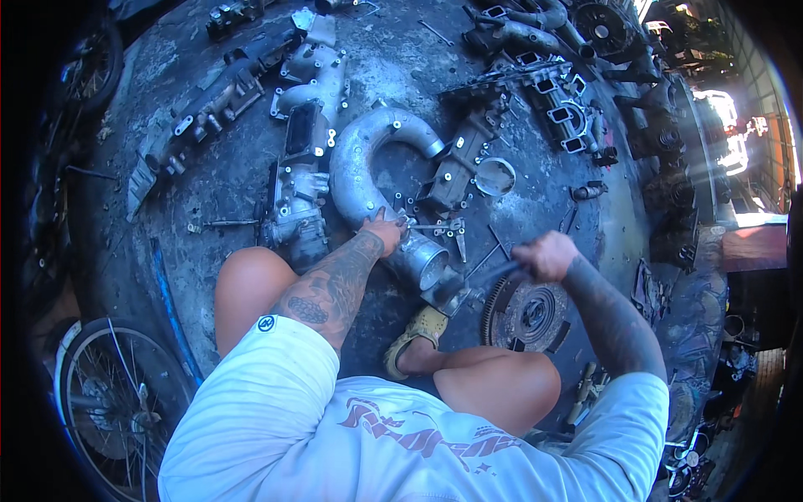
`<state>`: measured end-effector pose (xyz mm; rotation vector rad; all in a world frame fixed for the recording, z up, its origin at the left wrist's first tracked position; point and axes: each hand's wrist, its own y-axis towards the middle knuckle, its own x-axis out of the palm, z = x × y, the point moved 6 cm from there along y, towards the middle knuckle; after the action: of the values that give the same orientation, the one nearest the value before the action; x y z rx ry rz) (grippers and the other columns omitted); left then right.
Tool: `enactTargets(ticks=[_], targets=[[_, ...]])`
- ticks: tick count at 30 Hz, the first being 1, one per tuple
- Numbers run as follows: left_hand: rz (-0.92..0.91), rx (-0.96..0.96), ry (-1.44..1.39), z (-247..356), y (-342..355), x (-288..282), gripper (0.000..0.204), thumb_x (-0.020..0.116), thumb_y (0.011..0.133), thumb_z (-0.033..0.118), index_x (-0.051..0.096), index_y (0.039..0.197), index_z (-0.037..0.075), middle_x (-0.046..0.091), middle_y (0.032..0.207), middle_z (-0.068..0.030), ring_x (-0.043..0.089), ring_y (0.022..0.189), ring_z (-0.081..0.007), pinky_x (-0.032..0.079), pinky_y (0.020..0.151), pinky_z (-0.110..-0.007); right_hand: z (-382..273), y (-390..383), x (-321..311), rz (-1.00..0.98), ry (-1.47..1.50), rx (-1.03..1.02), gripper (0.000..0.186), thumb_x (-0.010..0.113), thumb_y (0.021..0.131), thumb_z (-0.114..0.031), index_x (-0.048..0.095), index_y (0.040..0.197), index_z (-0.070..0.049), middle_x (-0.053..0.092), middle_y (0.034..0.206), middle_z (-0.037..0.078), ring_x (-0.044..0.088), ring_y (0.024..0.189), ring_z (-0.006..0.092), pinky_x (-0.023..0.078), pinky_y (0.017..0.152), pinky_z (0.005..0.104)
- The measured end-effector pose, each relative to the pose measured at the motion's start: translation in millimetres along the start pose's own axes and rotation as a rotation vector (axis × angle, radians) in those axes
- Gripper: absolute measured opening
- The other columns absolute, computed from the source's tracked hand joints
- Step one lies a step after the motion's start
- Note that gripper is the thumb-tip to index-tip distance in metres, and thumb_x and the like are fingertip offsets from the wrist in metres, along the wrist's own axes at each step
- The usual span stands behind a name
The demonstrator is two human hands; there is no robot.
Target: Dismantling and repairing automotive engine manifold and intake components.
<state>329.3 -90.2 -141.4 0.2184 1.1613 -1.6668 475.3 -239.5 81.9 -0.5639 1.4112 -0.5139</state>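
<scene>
A big silver curved metal pipe (355, 159) lies on the floor before me, bent like a hook. My left hand (385, 233) is on its lower straight part, with the fingers bent against the metal. The pipe's round open end (432, 269) points toward my foot. On the right, my right hand (545, 256) is closed in a fist around the dark handle of a hammer (493, 274), slightly blurred. The hammer's blocky head is low beside the pipe's end; whether they touch, I cannot tell. A round toothed flywheel (535, 314) lies under my right forearm.
Silver manifold castings (314, 92) lie left of the pipe. A rectangular metal housing (452, 171) and a round ring (495, 176) are to its right. Engine parts (560, 109) crowd the far right. A bicycle wheel (113, 410) and a blue bar (171, 301) are at left.
</scene>
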Motion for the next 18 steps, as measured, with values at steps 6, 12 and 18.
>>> enactTargets(ticks=[6, 12, 18], targets=[[0.035, -0.046, -0.003, -0.1, -3.2, 4.4, 0.061, 0.042, 0.085, 0.008, 0.026, 0.141, 0.023, 0.020, 0.148, 0.0038, 0.010, 0.136, -0.0383, 0.021, 0.103, -0.061, 56.8, -6.5, -23.9, 0.253, 0.096, 0.625, 0.029, 0.054, 0.084, -0.040, 0.054, 0.084, -0.011, 0.063, 0.069, 0.012, 0.062, 0.067, 0.0324, 0.048, 0.058, 0.0454], [-0.044, -0.061, 0.027, -1.9, 0.3, -3.9, 0.061, 0.044, 0.084, 0.008, 0.027, 0.141, 0.023, 0.022, 0.148, 0.0022, 0.010, 0.136, -0.0399, 0.021, 0.103, -0.062, 13.8, 0.7, -15.7, 0.202, 0.099, 0.088, 0.029, 0.056, 0.083, -0.040, 0.054, 0.083, -0.010, 0.063, 0.070, 0.011, 0.062, 0.066, 0.0321, 0.049, 0.058, 0.0447], [-0.013, -0.066, -0.019, -6.5, 5.3, 9.8, 0.063, 0.047, 0.081, 0.007, 0.028, 0.140, 0.019, 0.023, 0.147, -0.0009, 0.010, 0.135, -0.0413, 0.021, 0.102, -0.063, 63.8, 21.7, 25.5, 0.155, 0.174, 0.803, 0.038, 0.049, 0.088, -0.040, 0.060, 0.087, -0.004, 0.064, 0.086, 0.019, 0.062, 0.081, 0.0367, 0.049, 0.069, 0.0456]])
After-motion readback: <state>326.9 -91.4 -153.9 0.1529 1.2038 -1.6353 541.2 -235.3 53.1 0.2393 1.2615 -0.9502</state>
